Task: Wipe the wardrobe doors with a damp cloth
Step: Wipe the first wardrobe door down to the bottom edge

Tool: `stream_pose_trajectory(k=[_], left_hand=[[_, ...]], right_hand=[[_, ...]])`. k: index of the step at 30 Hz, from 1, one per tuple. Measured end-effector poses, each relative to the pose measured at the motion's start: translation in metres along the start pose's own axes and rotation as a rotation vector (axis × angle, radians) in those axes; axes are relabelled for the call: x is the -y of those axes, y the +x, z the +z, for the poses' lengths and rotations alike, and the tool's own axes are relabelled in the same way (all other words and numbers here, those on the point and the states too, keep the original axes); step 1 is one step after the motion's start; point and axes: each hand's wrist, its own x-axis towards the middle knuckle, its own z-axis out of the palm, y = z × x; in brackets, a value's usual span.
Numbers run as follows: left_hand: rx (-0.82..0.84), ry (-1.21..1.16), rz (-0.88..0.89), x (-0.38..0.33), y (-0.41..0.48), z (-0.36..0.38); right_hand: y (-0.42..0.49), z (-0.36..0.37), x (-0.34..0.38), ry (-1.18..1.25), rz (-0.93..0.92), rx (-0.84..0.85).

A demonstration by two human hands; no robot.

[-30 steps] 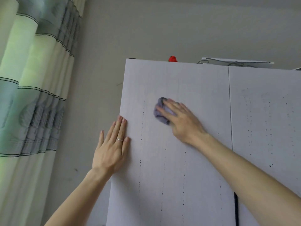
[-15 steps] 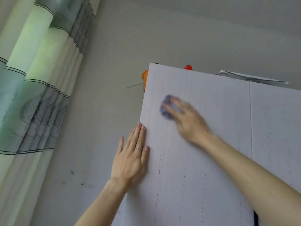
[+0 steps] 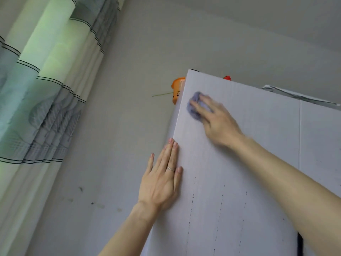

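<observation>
The right hand reaches into the upper middle of the frame and presses a small bunched blue-grey cloth against the left wardrobe door. The cloth sits near the door's top left corner, just inside its left edge. The grip of this hand is spread, with the fingers laid fairly straight over the cloth, not curled round it. The hand is somewhat blurred.

The left hand lies flat at the lower middle of the frame. Its palm is against the door's left edge and its fingers point upward, close together. Its grip is likewise apart and holds nothing. A thin ring shows on one finger.

Broken vertical lines of dark specks run down the lower part of the left door. A narrow seam divides it from the right wardrobe door at the right of the frame. A dark strip shows at the foot of that seam.

An orange object peeks out behind the door's top left corner. A small red object and a flat pale item show above the top edge. A striped green-grey curtain hangs at the left, against a grey wall.
</observation>
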Motion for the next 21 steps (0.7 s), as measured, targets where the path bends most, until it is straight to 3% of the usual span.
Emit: stream_pose_trajectory(k=[2, 4, 9, 12, 14, 18, 21], left_hand=[[0.001, -0.009, 0.008, -0.001, -0.001, 0.000], [0.007, -0.021, 0.006, 0.000, -0.001, -0.001], [-0.021, 0.015, 0.010, 0.003, -0.001, 0.000], [-0.017, 0.032, 0.008, 0.004, -0.003, -0.001], [-0.017, 0.058, 0.029, 0.003, -0.003, -0.002], [0.002, 0.120, 0.051, -0.001, 0.000, -0.006], [0.024, 0.143, 0.038, 0.000, 0.001, -0.007]], right_hand=[[0.023, -0.002, -0.001, 0.036, 0.164, 0.012], [0.027, 0.006, 0.013, 0.049, 0.216, -0.041], [-0.049, 0.027, 0.056, 0.128, -0.063, 0.036], [-0.073, 0.016, 0.034, 0.137, -0.118, 0.131], [-0.068, 0.001, -0.005, 0.075, 0.045, 0.056], [-0.067, -0.026, -0.067, 0.039, 0.648, -0.161], [-0.087, -0.004, -0.034, 0.012, 0.697, -0.249]])
